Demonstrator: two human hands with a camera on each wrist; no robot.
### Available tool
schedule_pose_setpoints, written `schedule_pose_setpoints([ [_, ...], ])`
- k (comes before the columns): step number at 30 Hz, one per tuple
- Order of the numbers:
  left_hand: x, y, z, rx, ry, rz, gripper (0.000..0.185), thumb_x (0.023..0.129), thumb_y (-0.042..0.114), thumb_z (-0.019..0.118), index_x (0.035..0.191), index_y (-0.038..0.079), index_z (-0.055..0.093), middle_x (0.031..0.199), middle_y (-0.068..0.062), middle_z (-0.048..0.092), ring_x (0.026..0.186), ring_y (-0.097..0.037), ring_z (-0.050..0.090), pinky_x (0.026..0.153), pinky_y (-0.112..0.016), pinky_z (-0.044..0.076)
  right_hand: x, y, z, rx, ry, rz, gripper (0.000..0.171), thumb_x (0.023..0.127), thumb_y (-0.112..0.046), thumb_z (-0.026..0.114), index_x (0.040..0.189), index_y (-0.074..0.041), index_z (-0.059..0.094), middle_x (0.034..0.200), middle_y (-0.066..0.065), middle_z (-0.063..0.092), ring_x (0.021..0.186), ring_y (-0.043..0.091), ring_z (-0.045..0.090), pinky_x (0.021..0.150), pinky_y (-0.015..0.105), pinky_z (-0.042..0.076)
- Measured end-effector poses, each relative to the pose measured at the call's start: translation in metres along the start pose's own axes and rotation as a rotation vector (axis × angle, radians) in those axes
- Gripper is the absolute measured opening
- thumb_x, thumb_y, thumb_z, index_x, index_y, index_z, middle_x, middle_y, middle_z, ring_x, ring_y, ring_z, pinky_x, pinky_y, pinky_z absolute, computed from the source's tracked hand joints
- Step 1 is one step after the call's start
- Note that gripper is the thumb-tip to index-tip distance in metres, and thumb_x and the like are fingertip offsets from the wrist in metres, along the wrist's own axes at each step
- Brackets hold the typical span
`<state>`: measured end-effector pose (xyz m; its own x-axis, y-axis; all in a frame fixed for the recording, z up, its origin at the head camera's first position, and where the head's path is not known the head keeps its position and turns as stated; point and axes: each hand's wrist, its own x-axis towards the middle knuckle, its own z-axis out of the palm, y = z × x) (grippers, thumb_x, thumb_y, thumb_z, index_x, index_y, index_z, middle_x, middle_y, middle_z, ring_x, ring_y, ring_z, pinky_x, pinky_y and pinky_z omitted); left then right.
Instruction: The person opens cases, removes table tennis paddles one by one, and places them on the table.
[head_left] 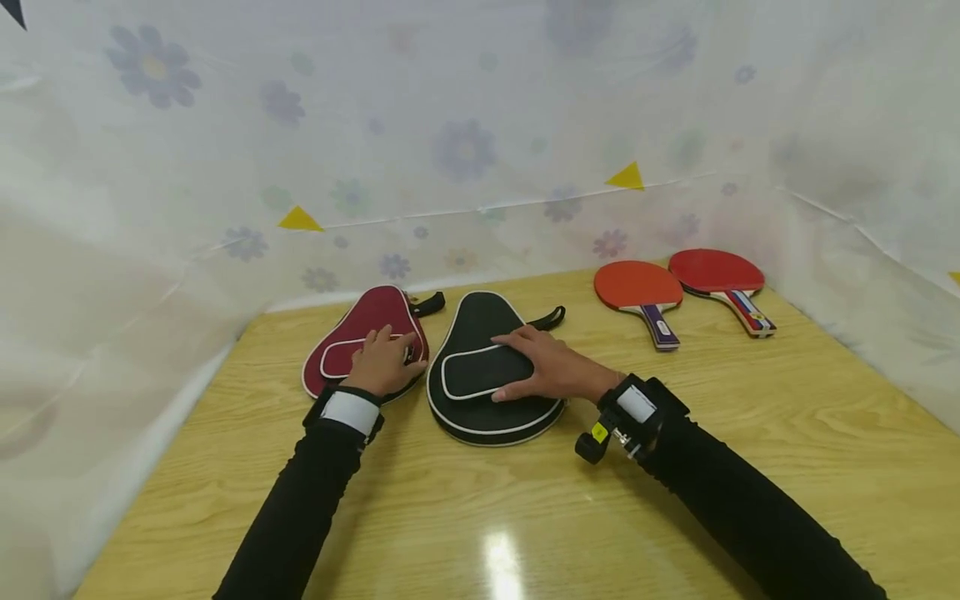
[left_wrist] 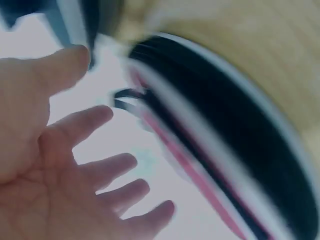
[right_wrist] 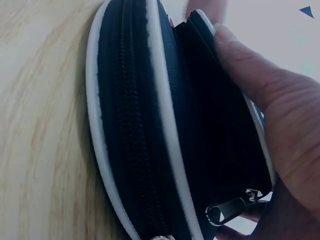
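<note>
In the head view my left hand [head_left: 384, 362] is over a dark red paddle-shaped zip case [head_left: 378, 310], fingers spread. The left wrist view, blurred, has the same hand [left_wrist: 65, 145] palm visible, its fingers apart and holding nothing, beside the case's dark side [left_wrist: 225, 115]. My right hand [head_left: 551, 367] lies across the raised front pocket [head_left: 474, 372] of a black, white-piped case [head_left: 480, 312]. Thumb and fingers are spread toward opposite edges of that pocket. Seen from the right wrist, the thumb [right_wrist: 250, 65] rests along the pocket's white piping, above a metal zip pull [right_wrist: 227, 211].
Two table tennis bats, one orange-red [head_left: 637, 283] and one red [head_left: 716, 271], lie at the back right of the wooden table [head_left: 450, 517]. Black wrist straps [head_left: 429, 303] [head_left: 549, 318] stick out from the cases. A flower-patterned white curtain [head_left: 465, 100] stands behind.
</note>
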<state>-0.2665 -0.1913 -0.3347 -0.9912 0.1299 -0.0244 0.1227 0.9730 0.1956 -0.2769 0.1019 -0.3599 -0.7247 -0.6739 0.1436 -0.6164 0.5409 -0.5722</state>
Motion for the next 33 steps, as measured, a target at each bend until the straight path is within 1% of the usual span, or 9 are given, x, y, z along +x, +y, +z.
schedule_pose_setpoints([
  [2, 0.0, -0.008, 0.005, 0.01, -0.034, -0.044, 0.069, 0.099, 0.039, 0.063, 0.156, 0.01, 0.039, 0.158, -0.031, 0.029, 0.143, -0.054, 0.027, 0.106, -0.073, 0.03, -0.001, 0.0, -0.001, 0.002, -0.005, 0.01, 0.084, 0.086, -0.046, 0.078, 0.155, -0.013, 0.041, 0.148, 0.018, 0.04, 0.131, 0.037, 0.043, 0.107, 0.056, 0.037],
  [4, 0.001, -0.012, 0.008, -0.003, -0.055, -0.062, 0.074, 0.097, 0.041, 0.065, 0.158, 0.012, 0.035, 0.157, -0.031, 0.03, 0.142, -0.054, 0.031, 0.105, -0.074, 0.03, -0.001, 0.0, -0.001, 0.004, -0.005, 0.015, 0.082, 0.087, -0.046, 0.077, 0.154, -0.014, 0.042, 0.146, 0.017, 0.041, 0.129, 0.035, 0.044, 0.106, 0.055, 0.038],
  [6, 0.002, -0.015, 0.01, -0.014, -0.056, -0.054, 0.076, 0.096, 0.043, 0.066, 0.158, 0.013, 0.034, 0.156, -0.031, 0.033, 0.139, -0.053, 0.036, 0.103, -0.075, 0.031, 0.0, 0.001, -0.001, 0.004, -0.002, 0.027, 0.081, 0.087, -0.046, 0.077, 0.154, -0.015, 0.043, 0.146, 0.017, 0.041, 0.128, 0.035, 0.044, 0.106, 0.055, 0.038],
  [8, 0.004, -0.017, 0.01, -0.018, -0.05, -0.036, 0.077, 0.095, 0.043, 0.066, 0.158, 0.012, 0.035, 0.155, -0.032, 0.035, 0.139, -0.052, 0.038, 0.102, -0.075, 0.032, -0.001, 0.001, -0.001, 0.003, 0.002, 0.035, 0.081, 0.087, -0.047, 0.077, 0.154, -0.015, 0.043, 0.146, 0.016, 0.041, 0.129, 0.034, 0.043, 0.106, 0.056, 0.037],
  [14, 0.004, -0.028, 0.013, -0.021, -0.056, -0.015, 0.077, 0.095, 0.041, 0.067, 0.158, 0.01, 0.034, 0.152, -0.031, 0.039, 0.139, -0.049, 0.039, 0.103, -0.068, 0.038, -0.001, 0.003, 0.002, 0.008, 0.011, 0.035, 0.08, 0.087, -0.048, 0.076, 0.154, -0.016, 0.043, 0.145, 0.016, 0.042, 0.128, 0.034, 0.044, 0.106, 0.055, 0.037],
  [22, -0.002, -0.045, 0.01, -0.04, -0.041, -0.01, 0.077, 0.096, 0.039, 0.067, 0.157, 0.008, 0.034, 0.151, -0.031, 0.04, 0.138, -0.049, 0.04, 0.106, -0.064, 0.038, -0.001, 0.004, 0.005, 0.011, 0.027, 0.029, 0.08, 0.087, -0.048, 0.076, 0.153, -0.016, 0.044, 0.143, 0.015, 0.043, 0.127, 0.033, 0.045, 0.105, 0.055, 0.038],
  [33, -0.005, -0.064, 0.007, -0.066, -0.049, 0.0, 0.077, 0.096, 0.038, 0.067, 0.157, 0.006, 0.033, 0.152, -0.033, 0.038, 0.138, -0.051, 0.038, 0.108, -0.062, 0.036, -0.001, 0.005, 0.007, 0.012, 0.036, 0.032, 0.079, 0.087, -0.047, 0.077, 0.153, -0.016, 0.045, 0.142, 0.014, 0.044, 0.129, 0.034, 0.044, 0.106, 0.057, 0.036],
])
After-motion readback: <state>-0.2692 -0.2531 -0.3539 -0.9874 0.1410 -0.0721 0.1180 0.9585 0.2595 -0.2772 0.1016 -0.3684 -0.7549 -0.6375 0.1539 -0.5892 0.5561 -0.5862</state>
